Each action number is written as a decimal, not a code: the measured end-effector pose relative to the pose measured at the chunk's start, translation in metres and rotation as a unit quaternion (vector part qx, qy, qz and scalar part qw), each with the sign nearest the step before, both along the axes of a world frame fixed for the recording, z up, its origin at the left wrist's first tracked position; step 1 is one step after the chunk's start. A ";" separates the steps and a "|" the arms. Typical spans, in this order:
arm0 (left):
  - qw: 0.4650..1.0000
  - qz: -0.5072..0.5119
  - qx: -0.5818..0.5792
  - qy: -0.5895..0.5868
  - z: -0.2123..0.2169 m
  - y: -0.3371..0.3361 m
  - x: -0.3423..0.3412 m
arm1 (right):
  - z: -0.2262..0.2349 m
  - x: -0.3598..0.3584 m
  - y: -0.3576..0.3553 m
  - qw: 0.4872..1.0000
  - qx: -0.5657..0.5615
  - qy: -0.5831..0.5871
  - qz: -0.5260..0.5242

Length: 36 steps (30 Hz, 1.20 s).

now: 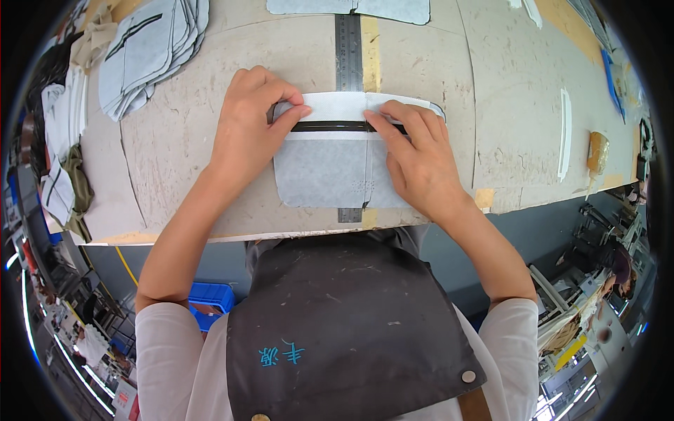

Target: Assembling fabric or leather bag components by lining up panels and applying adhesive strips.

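Presently your left hand (249, 137) and right hand (418, 158) both press flat on a pale grey fabric panel (326, 172) lying on the counter (175, 147). Neither hand grips; the fingers lie extended, your left thumb and right forefinger bearing on the black strip (333, 127) between the hands. A steel ruler (348, 42) runs beneath the panel, away from your fingertips. A stack of similar panels (151, 49) lies well beyond your left hand.

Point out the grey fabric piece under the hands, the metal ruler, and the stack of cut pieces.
grey fabric piece (319, 175): head view, bare lower panel.
metal ruler (348, 49): head view, upper stretch.
stack of cut pieces (144, 52): head view, top piece.
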<state>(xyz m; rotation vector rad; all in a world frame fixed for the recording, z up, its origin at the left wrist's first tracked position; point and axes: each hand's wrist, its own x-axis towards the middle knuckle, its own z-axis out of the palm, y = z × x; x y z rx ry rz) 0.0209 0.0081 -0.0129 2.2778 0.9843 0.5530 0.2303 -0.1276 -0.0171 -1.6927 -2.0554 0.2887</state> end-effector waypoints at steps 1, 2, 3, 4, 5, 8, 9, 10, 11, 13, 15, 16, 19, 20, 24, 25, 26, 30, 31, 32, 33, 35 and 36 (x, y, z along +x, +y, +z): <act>1.000 0.010 -0.012 0.009 0.002 -0.002 0.000 | 0.001 0.000 -0.001 1.000 -0.010 0.007 -0.006; 1.000 0.009 -0.013 0.010 0.001 -0.005 0.002 | 0.000 0.000 0.000 1.000 -0.011 0.008 -0.007; 0.996 -0.059 0.059 -0.014 0.000 -0.010 0.007 | -0.001 0.000 0.001 1.000 0.007 -0.008 -0.005; 0.983 -0.127 0.129 -0.037 -0.001 -0.016 0.012 | -0.002 0.000 0.003 0.999 0.026 -0.023 -0.003; 0.974 -0.188 0.125 0.016 0.002 -0.026 0.016 | -0.002 0.000 0.002 0.999 0.026 -0.024 -0.003; 0.971 -0.204 0.096 0.075 -0.005 -0.041 0.023 | -0.004 0.001 0.001 0.999 0.039 -0.025 -0.010; 0.971 -0.205 0.096 0.074 -0.005 -0.042 0.022 | -0.004 0.003 0.000 0.999 0.034 -0.028 0.000; 0.969 -0.211 0.094 0.091 -0.004 -0.042 0.021 | -0.003 0.004 -0.001 0.999 0.029 -0.031 0.009; 0.966 -0.216 0.094 0.108 -0.003 -0.042 0.020 | -0.003 0.004 0.000 0.999 0.030 -0.031 0.008; 0.966 -0.215 0.091 0.112 -0.004 -0.044 0.020 | -0.003 0.004 0.000 0.997 0.040 -0.065 0.020; 0.966 -0.214 0.089 0.115 -0.003 -0.044 0.020 | -0.005 0.003 -0.001 0.997 0.033 -0.067 0.013; 0.964 -0.220 0.083 0.122 -0.002 -0.042 0.018 | -0.005 0.002 -0.002 0.997 0.024 -0.068 0.008; 0.963 -0.202 0.077 0.164 0.003 -0.038 0.000 | 0.004 0.016 -0.005 0.997 -0.024 -0.065 0.035; 0.960 -0.179 0.073 0.201 0.006 -0.038 -0.007 | 0.005 0.016 -0.007 0.997 -0.025 -0.066 0.033; 0.959 -0.180 0.094 0.196 0.004 -0.036 -0.014 | 0.005 0.019 -0.009 0.998 -0.033 -0.047 0.034; 0.959 -0.181 0.087 0.201 0.004 -0.035 -0.015 | 0.004 0.021 -0.009 0.998 -0.032 -0.029 0.036; 0.958 -0.180 0.079 0.209 0.004 -0.036 -0.017 | 0.006 0.025 -0.009 0.998 -0.032 -0.031 0.035; 0.951 -0.179 0.091 0.234 0.007 -0.039 -0.035 | 0.011 0.052 -0.022 0.998 0.041 -0.040 -0.039; 0.948 -0.178 0.109 0.241 0.007 -0.040 -0.037 | 0.012 0.055 -0.025 0.997 0.052 -0.049 -0.039; 0.944 -0.178 0.128 0.247 0.008 -0.039 -0.037 | 0.011 0.056 -0.027 0.997 0.051 -0.051 -0.041; 0.944 -0.180 0.128 0.245 0.008 -0.039 -0.036 | 0.010 0.056 -0.030 0.997 0.040 -0.053 -0.028; 0.941 -0.181 0.116 0.263 0.010 -0.039 -0.035 | 0.006 0.057 -0.034 0.998 0.028 -0.056 -0.017; 0.941 -0.183 0.115 0.262 0.010 -0.038 -0.035 | 0.004 0.057 -0.036 0.998 0.029 -0.060 -0.017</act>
